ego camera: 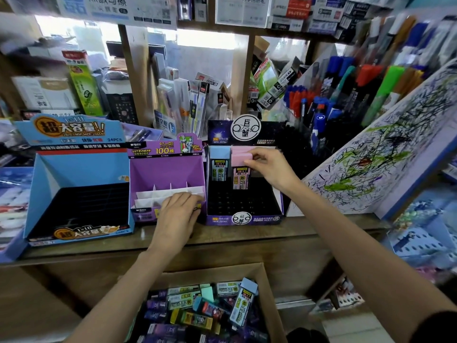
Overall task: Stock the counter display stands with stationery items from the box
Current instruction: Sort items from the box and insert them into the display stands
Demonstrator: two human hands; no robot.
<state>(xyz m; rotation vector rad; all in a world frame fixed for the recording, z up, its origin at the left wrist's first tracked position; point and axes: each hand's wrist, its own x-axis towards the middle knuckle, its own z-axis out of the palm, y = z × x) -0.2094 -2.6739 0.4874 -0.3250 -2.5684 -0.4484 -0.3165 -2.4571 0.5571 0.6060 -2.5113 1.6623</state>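
A cardboard box (212, 273) is seen nearest the camera, below and in front of the dark stand (267, 220). It is heaped with flat, rectangular plastic cases (188, 318) in purple, yellow, teal and pale blue, laid at all angles.

Beyond the box, the dark stand is carried on a wooden counter (247, 237). The stand is a glossy card tray with a black grid floor and a tall printed back panel.

Just left of the dark stand, the left hand (175, 216) is laid palm down on the front lip of a purple stand (165, 174), fingers relaxed and nothing held. White card dividers (158, 194) are set in stepped rows inside that stand.

Over the back row of the dark stand, the right hand (269, 167) is raised, and the pastel cap of a pink case (241, 169) is pinched between thumb and fingertips. The case is stood upright in the grid. A blue case (218, 167) of the same slim shape is stood upright just beside it, on its left.

Further left of the dark stand, past the purple one, a larger blue stand (79, 174) with a black slotted floor is set.

Right of the dark stand, a white board (385, 154) covered in ink scribbles is leaned. Behind the dark stand, capped pens (319, 112) are packed upright.
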